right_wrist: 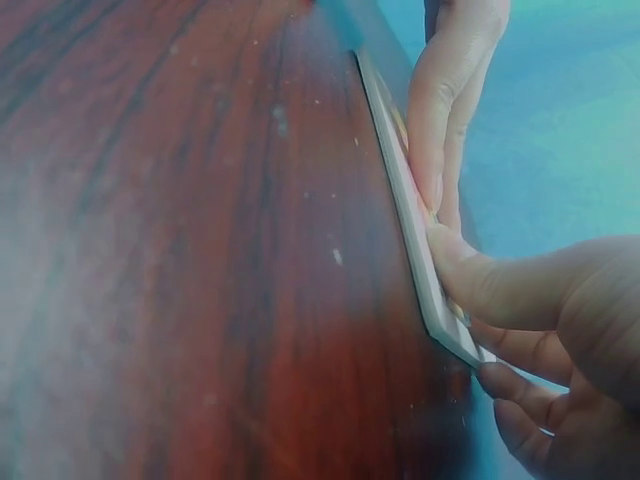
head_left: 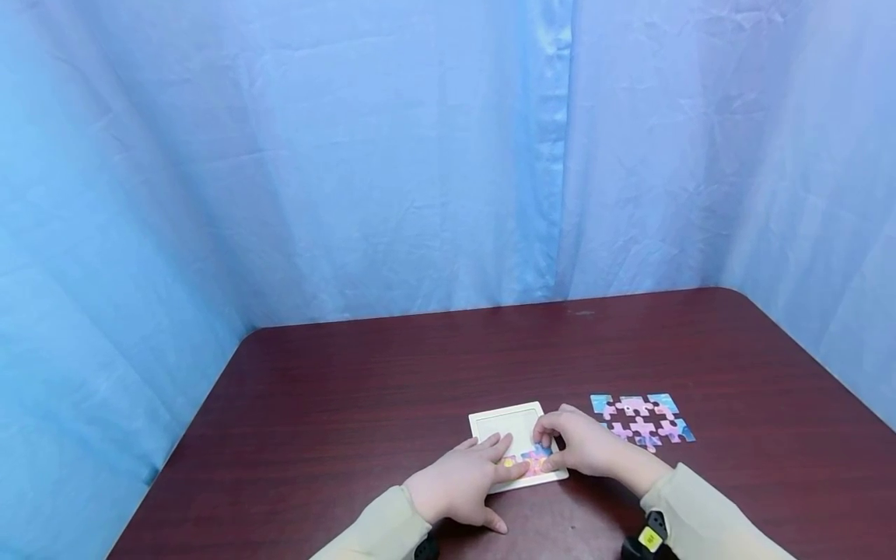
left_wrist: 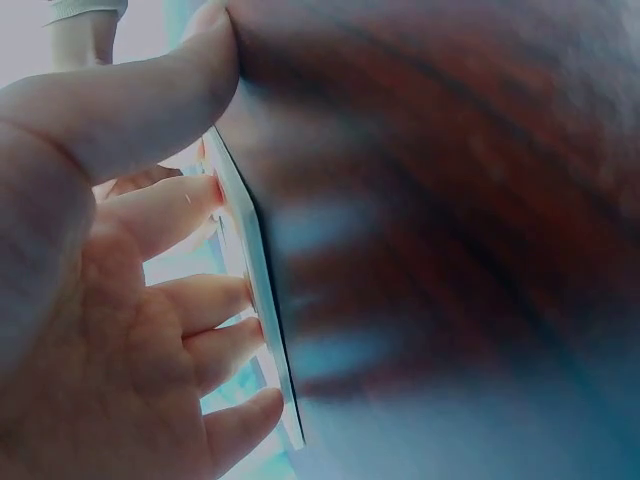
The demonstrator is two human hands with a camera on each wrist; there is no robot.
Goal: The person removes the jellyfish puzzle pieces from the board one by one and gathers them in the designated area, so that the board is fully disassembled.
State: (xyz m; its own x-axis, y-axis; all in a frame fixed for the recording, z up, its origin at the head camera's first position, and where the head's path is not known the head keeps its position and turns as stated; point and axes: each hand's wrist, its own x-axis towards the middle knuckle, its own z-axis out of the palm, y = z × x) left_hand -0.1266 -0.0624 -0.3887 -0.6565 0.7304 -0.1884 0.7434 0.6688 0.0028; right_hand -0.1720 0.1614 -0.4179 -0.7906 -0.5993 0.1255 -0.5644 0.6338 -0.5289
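Note:
A shallow cream puzzle tray [head_left: 504, 409] lies on the table near me, with several pink, blue and yellow jigsaw pieces [head_left: 533, 463] along its near side. My left hand [head_left: 458, 481] rests on the tray's left part, fingers spread and fairly straight, its index fingertip touching the pieces. At the tray's right side, my right hand [head_left: 591, 445] pinches a blue-and-pink puzzle piece [head_left: 543, 450] between thumb and curled fingers. The right wrist view shows the thumb [right_wrist: 490, 285] low against the tray's surface; the piece itself is mostly hidden there.
More pink and blue puzzle pieces [head_left: 644, 426] lie spread in loose rows to the right of the tray, beyond the right wrist. The dark red-brown table [head_left: 336, 389] has blue curtains [head_left: 392, 155] behind it and at both sides.

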